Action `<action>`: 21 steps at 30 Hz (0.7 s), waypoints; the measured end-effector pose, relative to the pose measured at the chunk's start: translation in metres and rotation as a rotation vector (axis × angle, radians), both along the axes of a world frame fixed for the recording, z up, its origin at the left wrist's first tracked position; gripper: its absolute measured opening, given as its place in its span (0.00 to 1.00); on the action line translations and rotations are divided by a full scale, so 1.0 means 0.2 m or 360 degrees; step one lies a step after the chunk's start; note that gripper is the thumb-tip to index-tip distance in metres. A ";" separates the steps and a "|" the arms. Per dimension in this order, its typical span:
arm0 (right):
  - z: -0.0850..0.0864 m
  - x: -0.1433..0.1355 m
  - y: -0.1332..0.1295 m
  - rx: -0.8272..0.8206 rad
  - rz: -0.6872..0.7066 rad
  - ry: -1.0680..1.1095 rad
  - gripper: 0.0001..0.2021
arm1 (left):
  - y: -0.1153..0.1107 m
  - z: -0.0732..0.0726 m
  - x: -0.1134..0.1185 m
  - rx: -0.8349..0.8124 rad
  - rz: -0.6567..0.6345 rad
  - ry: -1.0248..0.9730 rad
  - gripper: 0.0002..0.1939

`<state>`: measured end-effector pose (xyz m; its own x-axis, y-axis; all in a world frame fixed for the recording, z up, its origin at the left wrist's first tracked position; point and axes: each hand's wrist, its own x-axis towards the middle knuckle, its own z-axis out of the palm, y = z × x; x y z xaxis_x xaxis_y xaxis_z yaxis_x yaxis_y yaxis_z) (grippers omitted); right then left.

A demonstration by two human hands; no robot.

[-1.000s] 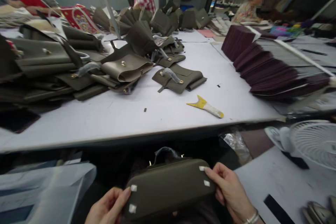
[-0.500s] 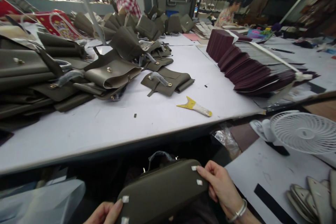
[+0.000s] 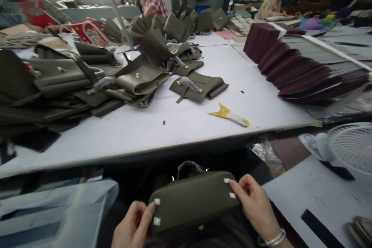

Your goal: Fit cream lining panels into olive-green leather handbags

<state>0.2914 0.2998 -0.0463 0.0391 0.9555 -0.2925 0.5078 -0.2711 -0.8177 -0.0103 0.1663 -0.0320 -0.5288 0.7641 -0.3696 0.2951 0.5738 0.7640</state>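
Note:
An olive-green handbag (image 3: 193, 203) lies in front of me below the table edge, its flat bottom panel turned up towards me. Small white tabs mark the panel's corners. My left hand (image 3: 134, 223) grips its left end, thumb beside a tab. At the right end, my right hand (image 3: 254, 205) pinches the bag with the thumb by the upper tab; a bracelet circles that wrist. Behind the panel shows the bag's plastic-wrapped handle (image 3: 190, 164) with metal fittings. The fingers beneath the bag are partly hidden.
Olive bag pieces (image 3: 142, 79) are heaped on the white table (image 3: 139, 135), left and centre. A yellow-and-white forked piece (image 3: 229, 114) lies near its edge. Maroon sheets (image 3: 296, 66) stand stacked at right. A white fan (image 3: 353, 145) sits right; translucent plastic (image 3: 87, 209) lies lower left. People work behind.
The view has swung left, so the table things sit further right. The bag shows more of its lower edge, and more of my left hand is visible. Both hands keep their hold.

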 end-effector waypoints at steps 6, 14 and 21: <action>-0.05 0.01 -0.03 0.0178 0.0021 -0.0124 0.21 | 0.03 0.07 0.05 0.0329 -0.0137 0.0566 0.13; -0.04 0.03 0.02 0.1117 0.0591 -0.0248 0.13 | 0.06 0.15 -0.02 0.0630 -0.1229 0.1356 0.31; 0.04 0.06 0.10 0.1649 0.1391 -0.0620 0.24 | 0.08 0.22 0.00 0.0555 -0.1714 0.1322 0.34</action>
<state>0.3038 0.3196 -0.0379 -0.7557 0.4852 0.4398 0.4335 0.8740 -0.2193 -0.0112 0.1831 0.0121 0.3999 0.9153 0.0477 0.8928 -0.4008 0.2058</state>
